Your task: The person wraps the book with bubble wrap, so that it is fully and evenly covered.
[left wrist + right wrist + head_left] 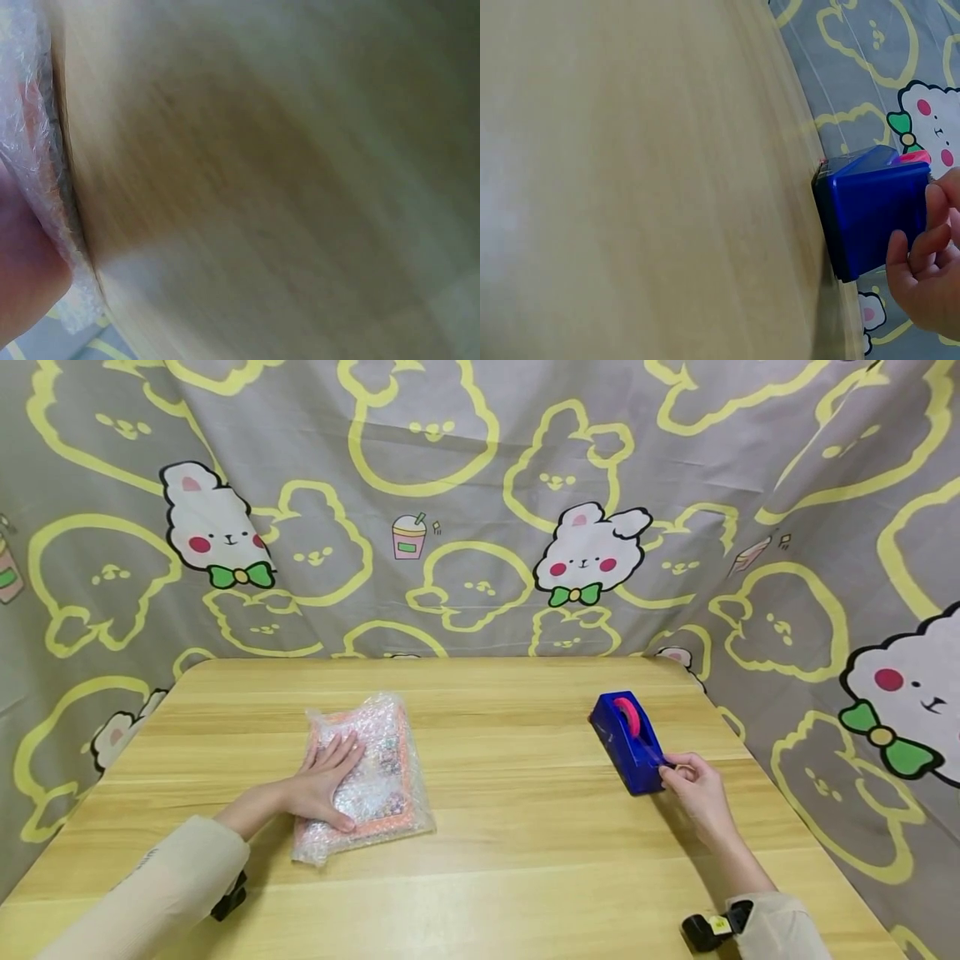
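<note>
A flat, orange-bordered item in clear bubble wrap (384, 777) lies on the left half of the table. My left hand (326, 782) rests on it with fingers spread and palm down. In the left wrist view, only part of that hand (30, 270) shows against the edge of the wrap (34, 112). On the right stands a blue tape dispenser (617, 745) with a pinkish-red tape core (627, 717). At its near end, my right hand (699, 795) pinches the end of the clear tape between thumb and forefinger. The right wrist view shows the fingers curled beside the dispenser (874, 217).
The wooden table (510, 877) runs back to a grey curtain (480, 510) with yellow outlines and white cartoon animals, which also hangs along both sides. A wide stretch of tabletop separates the wrapped item from the dispenser. Black wrist cameras sit near both sleeves.
</note>
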